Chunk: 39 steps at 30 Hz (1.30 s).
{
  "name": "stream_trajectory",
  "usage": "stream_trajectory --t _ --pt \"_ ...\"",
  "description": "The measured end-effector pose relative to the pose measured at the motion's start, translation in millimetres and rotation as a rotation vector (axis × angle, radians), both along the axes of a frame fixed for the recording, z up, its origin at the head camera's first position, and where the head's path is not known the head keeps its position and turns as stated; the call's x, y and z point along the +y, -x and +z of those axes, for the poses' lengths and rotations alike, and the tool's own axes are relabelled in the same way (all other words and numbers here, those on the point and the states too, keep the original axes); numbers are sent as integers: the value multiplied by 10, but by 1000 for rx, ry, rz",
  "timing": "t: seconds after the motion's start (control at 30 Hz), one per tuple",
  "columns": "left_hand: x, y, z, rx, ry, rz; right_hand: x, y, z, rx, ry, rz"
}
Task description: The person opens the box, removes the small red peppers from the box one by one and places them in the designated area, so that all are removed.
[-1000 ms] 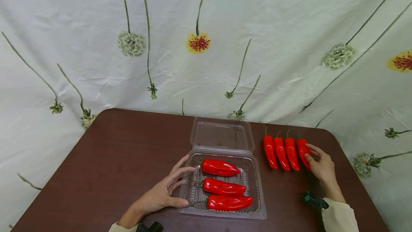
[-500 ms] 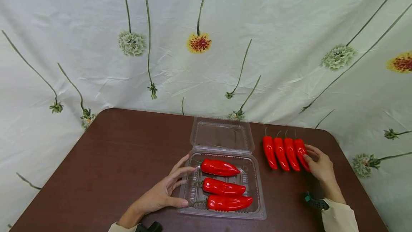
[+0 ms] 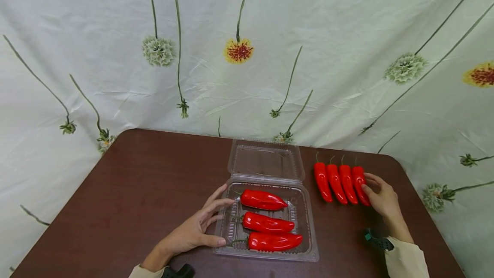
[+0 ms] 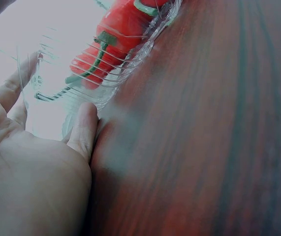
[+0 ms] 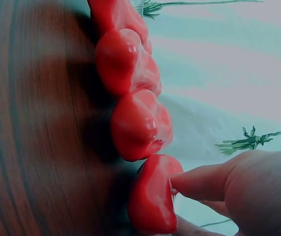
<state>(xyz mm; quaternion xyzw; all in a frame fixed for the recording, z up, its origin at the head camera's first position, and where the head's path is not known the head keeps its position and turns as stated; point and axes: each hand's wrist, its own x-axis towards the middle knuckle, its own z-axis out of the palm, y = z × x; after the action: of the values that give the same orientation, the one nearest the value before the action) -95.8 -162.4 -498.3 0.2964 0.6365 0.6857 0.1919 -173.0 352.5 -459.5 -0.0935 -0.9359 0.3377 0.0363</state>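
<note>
The red chili pepper at the right end of a row of four on the worktop is pinched near its tip by the right hand, thumb and fingers curled onto it. Its glossy skin looks slippery and the body light and firm, so a hold around the thicker middle seems safest. The left hand lies relaxed, fingers straight against the flimsy clear clamshell box, which holds three peppers.
</note>
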Motion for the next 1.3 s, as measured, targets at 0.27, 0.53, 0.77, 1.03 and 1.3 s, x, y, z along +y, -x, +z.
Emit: stream_trajectory --t 0.27,0.53,0.77,1.03,1.3 --pt "12 -6 19 22 -8 -4 16 -8 11 -6 -11 10" --pt "16 -14 27 22 -8 0 26 -8 4 8 -33 27" --pt "9 -9 18 8 -6 0 44 -17 36 27 -18 16" --pt "-12 -5 7 -4 10 5 70 -56 118 129 -32 25" --pt "-5 -5 -1 -3 25 -2 -41 -119 303 199 39 106"
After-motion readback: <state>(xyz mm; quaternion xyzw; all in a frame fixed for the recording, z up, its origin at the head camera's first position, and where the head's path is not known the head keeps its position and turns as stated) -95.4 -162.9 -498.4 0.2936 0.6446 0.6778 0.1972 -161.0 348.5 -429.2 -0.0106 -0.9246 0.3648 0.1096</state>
